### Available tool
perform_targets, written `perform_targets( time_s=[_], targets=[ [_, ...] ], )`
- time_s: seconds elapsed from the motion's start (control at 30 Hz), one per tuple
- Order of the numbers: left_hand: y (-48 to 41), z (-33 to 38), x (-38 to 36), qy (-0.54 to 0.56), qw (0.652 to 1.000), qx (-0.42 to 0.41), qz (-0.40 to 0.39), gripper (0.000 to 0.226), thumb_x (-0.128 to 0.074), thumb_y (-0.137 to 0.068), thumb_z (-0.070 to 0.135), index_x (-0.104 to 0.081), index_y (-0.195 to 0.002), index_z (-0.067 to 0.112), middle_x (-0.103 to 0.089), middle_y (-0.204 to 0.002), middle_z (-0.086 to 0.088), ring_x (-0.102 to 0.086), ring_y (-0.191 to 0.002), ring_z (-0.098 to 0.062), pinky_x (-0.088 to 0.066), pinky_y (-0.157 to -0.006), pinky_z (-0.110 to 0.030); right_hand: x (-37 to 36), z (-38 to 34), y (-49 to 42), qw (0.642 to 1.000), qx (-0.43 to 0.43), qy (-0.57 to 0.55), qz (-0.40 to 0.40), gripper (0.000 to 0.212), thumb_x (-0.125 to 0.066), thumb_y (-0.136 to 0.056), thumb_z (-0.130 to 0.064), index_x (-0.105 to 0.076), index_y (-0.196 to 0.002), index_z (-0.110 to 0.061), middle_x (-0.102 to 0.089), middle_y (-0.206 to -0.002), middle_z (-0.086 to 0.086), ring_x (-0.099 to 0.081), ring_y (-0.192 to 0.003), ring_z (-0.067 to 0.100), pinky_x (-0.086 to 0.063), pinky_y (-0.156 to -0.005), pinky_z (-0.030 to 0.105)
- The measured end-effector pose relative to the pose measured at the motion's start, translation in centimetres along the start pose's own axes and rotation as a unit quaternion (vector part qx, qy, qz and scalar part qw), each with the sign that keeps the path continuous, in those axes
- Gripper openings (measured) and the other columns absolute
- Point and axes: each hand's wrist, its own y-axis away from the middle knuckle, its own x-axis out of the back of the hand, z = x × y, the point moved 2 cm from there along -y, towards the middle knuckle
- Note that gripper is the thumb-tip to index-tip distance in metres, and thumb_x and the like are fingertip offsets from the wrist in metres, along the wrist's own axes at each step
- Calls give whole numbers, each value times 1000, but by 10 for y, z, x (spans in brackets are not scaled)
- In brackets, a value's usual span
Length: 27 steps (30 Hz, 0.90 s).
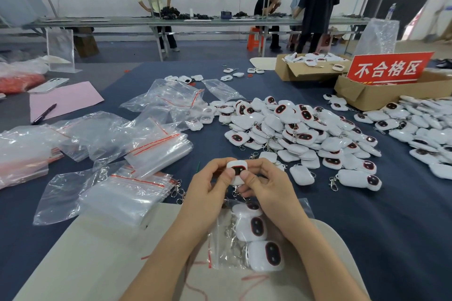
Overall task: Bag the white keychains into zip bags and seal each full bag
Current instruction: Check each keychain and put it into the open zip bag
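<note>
Part-filled zip bag [221, 239] below; we are pinching one white keychain [236, 169] in both grips, left hand [208, 188] and right hand [267, 189], and risking its clasp [236, 193] snagging the bag mouth.

White keychain [236, 173] pinched between left hand [208, 192] and right hand [267, 190], above part-filled zip bag [223, 248] at near edge of table [371, 217]; loose keychain heap [293, 129] beyond.

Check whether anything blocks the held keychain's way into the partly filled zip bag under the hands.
Nothing loose visibly lies between them. The left hand and right hand pinch the keychain right by the zip bag. Its red zip edge faces left, beside the left forearm; whether that mouth is open is unclear.
</note>
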Motion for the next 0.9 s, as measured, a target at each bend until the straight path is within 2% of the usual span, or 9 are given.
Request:
perform_targets(
  time_s=[0.1,0.23,0.53,0.63,0.77,0.9],
  targets=[
    [-1,0,0,-3,1000,-2,-1,20,-60,-102,20,-69,-114,33,-73,-100,21,-66,-94,3,-48,-78,-9,0,-1,1,1000,-8,-13,-3,12,-67,-96,-10,-69,-105,-18,-74,-91,5,-70,-72,17,-60,-69,28],
    [-1,-1,1,0,1000,-3,1,21,-60,-102,20,-69,-114,34,-73,-102,19,-67,-96,-1,-50,-79,-12,2,-3,1,1000,-11,-17,-10,12,-70,-95,-15,-72,-106,-20,-75,-91,4,-72,-73,19,-60,-68,27],
    [0,3,1,5,1000,-9,-6,20,-61,-101,17,-71,-113,29,-75,-101,17,-68,-96,-1,-50,-82,-11,3,-8,1,999,-32,-38,-18,16,-73,-92,-21,-76,-91,-37,-75,-88,2,-73,-70,16,-58,-66,23],
    [0,3,1,6,1000,-10,-7,20,-62,-100,19,-71,-115,29,-75,-101,17,-68,-94,-1,-50,-80,-12,4,-7,1,998,-35,-47,-14,12,-73,-92,-21,-77,-91,-32,-75,-86,3,-72,-70,16,-58,-66,23],
    [-1,2,0,-9,1000,-14,-25,27,-65,-98,18,-67,-121,33,-73,-107,20,-67,-102,-2,-50,-84,-13,5,-5,1,997,-39,-63,-5,9,-72,-93,-18,-74,-101,-18,-75,-83,4,-71,-69,15,-58,-66,23],
    [-1,0,1,-8,999,-13,-38,34,-67,-97,13,-64,-126,31,-73,-110,17,-68,-104,-6,-53,-85,-16,5,-5,2,997,-33,-69,-9,9,-70,-94,-18,-73,-103,-16,-76,-82,5,-71,-70,15,-58,-67,24]
  ],
)
